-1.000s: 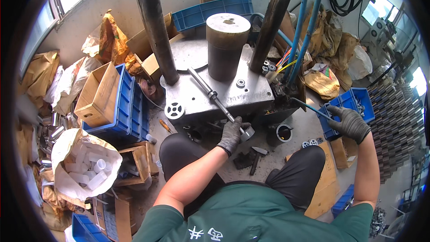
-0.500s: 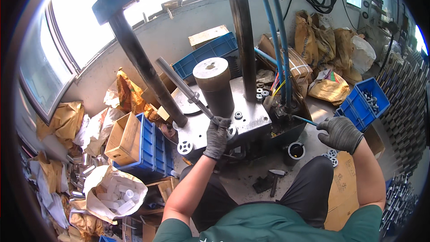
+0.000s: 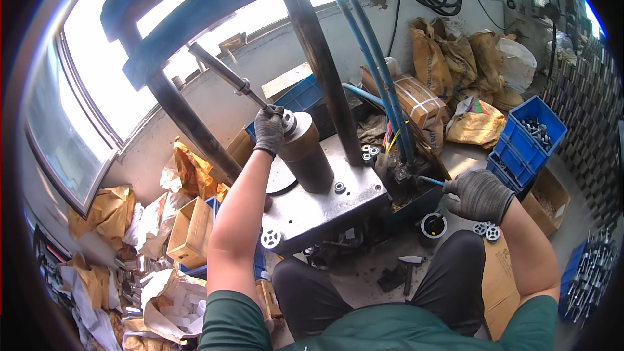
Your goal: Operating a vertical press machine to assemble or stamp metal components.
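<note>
My left hand point(image 3: 269, 131), in a grey glove, is closed around the thin lower end of a long metal shaft point(image 3: 224, 71), which slants up to the left with a collar partway along. A small ringed metal part point(image 3: 288, 121) sits at its fingers, over the top of the thick steel cylinder point(image 3: 305, 156) of the press; whether the hand grips this part too is unclear. My right hand point(image 3: 480, 196), also gloved, is wrapped around the end of a blue lever point(image 3: 431, 181). A spoked white wheel point(image 3: 271, 239) is at the front corner of the steel press table point(image 3: 354, 182), with a small bearing-like ring point(image 3: 340, 187) on top.
Dark columns point(image 3: 322, 71) and a blue crossbeam point(image 3: 214, 19) frame the press. A hammer point(image 3: 409, 273) and a pot point(image 3: 433, 226) are on the floor. Blue crates point(image 3: 530, 133) stand right, a wooden box point(image 3: 190, 233) and sacks left. Blue hoses point(image 3: 370, 45) run down beside the press.
My left hand has lifted the shaft from the table's front edge up to the cylinder top. My right hand stays on the lever. The view has shifted.
</note>
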Demonstrator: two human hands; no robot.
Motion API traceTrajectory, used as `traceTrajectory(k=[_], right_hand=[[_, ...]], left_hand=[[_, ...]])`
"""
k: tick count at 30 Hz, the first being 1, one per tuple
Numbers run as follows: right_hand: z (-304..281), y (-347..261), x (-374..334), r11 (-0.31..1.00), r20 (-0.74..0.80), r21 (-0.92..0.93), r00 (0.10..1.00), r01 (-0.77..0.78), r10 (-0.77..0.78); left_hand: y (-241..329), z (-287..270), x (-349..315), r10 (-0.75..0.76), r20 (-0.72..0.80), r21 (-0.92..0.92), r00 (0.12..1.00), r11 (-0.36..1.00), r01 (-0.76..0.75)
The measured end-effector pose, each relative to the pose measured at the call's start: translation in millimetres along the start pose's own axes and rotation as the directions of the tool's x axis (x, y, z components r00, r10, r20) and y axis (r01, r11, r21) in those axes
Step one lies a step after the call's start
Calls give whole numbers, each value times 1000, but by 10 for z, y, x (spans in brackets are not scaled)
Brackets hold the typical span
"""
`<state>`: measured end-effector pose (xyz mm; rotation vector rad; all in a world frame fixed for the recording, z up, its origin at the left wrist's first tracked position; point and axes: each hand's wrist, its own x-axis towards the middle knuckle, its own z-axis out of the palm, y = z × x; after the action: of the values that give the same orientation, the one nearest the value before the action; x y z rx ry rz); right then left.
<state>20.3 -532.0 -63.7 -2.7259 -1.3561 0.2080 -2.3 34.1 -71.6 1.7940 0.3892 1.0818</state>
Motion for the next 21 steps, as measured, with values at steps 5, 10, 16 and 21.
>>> traceTrajectory(k=[5,10,16,21], right_hand=[[-30,-26,-12,1000,11,3,1000,-14,14],[-11,-38,-37,999,13,-27,999,-29,29],[32,1,-11,999,-14,-29,1000,22,-23],[47,-1,-10,999,-33,-2,998,47,-47]], left_hand=[[-276,130,425,-47,17,184,999,982,43],[-418,197,520,-79,13,58,997,995,78],[-426,183,427,-13,63,71,998,997,8],[-432,141,392,-13,61,155,998,988,4]])
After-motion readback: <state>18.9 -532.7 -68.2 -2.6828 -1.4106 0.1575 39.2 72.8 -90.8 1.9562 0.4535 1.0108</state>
